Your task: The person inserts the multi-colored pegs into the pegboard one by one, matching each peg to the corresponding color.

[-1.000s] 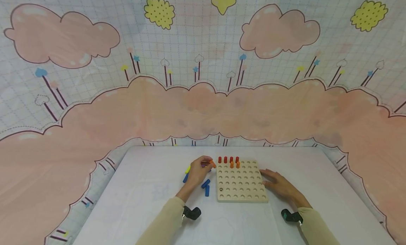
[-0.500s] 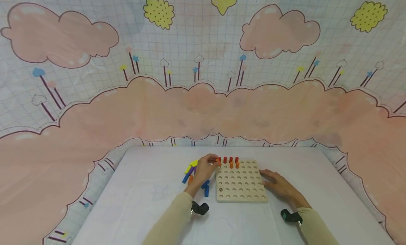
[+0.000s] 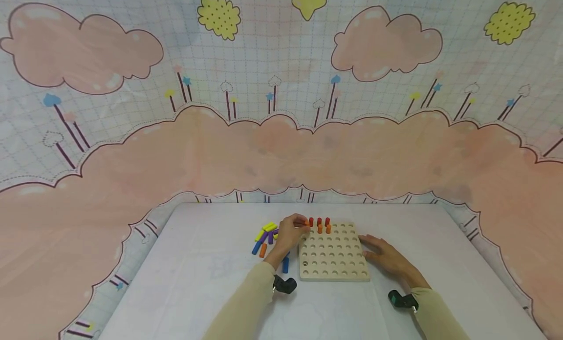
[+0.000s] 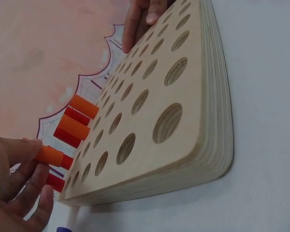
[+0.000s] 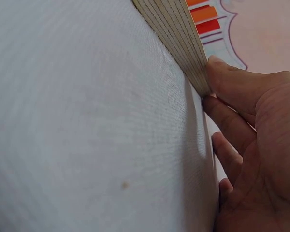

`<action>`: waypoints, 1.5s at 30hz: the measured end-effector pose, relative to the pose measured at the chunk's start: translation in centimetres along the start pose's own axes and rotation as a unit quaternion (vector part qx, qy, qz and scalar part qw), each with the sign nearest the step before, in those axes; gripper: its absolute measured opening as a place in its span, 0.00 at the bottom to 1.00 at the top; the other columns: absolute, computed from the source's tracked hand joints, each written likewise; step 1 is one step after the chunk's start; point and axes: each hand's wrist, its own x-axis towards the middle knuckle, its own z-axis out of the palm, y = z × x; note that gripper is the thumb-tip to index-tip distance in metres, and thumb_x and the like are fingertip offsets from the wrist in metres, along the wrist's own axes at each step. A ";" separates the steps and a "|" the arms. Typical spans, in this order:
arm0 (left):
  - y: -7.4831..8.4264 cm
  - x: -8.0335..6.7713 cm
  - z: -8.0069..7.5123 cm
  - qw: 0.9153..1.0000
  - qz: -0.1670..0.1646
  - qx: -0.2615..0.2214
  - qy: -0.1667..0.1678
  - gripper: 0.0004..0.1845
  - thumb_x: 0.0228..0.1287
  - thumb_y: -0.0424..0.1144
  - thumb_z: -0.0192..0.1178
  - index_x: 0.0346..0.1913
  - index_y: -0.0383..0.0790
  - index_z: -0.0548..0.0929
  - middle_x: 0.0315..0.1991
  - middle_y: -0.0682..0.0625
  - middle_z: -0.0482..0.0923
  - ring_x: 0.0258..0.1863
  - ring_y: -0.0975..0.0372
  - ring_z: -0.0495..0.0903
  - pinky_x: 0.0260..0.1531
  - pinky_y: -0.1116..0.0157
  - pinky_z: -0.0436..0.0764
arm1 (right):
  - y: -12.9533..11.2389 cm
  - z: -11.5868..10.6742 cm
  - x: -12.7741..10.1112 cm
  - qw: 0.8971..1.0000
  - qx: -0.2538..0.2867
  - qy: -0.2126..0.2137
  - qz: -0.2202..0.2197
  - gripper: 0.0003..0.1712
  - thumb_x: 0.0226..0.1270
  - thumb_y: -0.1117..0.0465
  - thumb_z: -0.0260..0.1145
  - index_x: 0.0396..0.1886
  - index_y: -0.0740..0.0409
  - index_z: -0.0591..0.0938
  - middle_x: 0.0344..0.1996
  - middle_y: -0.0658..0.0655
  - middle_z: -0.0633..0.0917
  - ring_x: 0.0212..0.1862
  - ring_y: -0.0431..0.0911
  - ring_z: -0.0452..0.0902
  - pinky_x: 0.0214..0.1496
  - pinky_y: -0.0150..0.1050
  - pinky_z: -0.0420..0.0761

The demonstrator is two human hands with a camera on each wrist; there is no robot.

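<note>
My left hand (image 3: 290, 232) pinches an orange peg (image 4: 50, 155) between thumb and fingers, over the far left corner of a wooden peg board (image 3: 336, 259). In the left wrist view the peg lies close to the board's holes, overlapping a red peg. Along the far row stand red pegs (image 3: 319, 222); the leftmost is hidden by the hand in the head view. Two orange pegs (image 3: 328, 229) stand in the second row. My right hand (image 3: 389, 257) touches the board's right side, its fingers extended and fingertips at the edge.
Left of the board lie loose yellow pegs (image 3: 270, 227), purple pegs (image 3: 270, 237), a blue peg (image 3: 256, 248) and an orange peg (image 3: 263, 250). Another blue peg (image 3: 285, 265) lies by the board's near left side. A patterned cloth (image 3: 281, 149) rises behind the white table (image 3: 198, 281).
My left hand has moved right with the orange peg, from beside the board to over its far left corner. The loose pegs behind it have come into view. My right hand stays put.
</note>
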 end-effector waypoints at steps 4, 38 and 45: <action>-0.2 0.2 0.4 1.000 -0.012 -0.006 -0.014 0.10 0.60 0.33 0.67 0.46 0.38 0.85 0.40 0.46 0.85 0.39 0.59 0.82 0.46 0.60 0.82 | -0.1 0.0 -0.1 1.000 0.006 -0.001 0.003 0.36 0.67 0.43 0.64 0.72 0.44 0.68 0.77 0.64 0.56 0.77 0.67 0.42 0.72 0.71 0.43; -0.8 0.6 1.7 0.999 -0.014 0.047 -0.017 0.10 0.62 0.35 0.67 0.46 0.44 0.86 0.39 0.52 0.84 0.37 0.65 0.78 0.44 0.66 0.80 | 0.5 -0.4 0.5 1.000 0.003 -0.007 -0.020 0.35 0.68 0.45 0.63 0.72 0.45 0.68 0.77 0.65 0.57 0.77 0.68 0.43 0.72 0.71 0.44; -0.6 0.4 1.1 0.999 0.000 0.038 -0.019 0.11 0.61 0.34 0.68 0.46 0.41 0.86 0.40 0.49 0.85 0.39 0.62 0.82 0.45 0.64 0.83 | 0.5 -0.4 0.5 1.000 0.003 -0.007 -0.018 0.35 0.68 0.44 0.63 0.73 0.45 0.68 0.77 0.65 0.56 0.77 0.68 0.43 0.72 0.72 0.44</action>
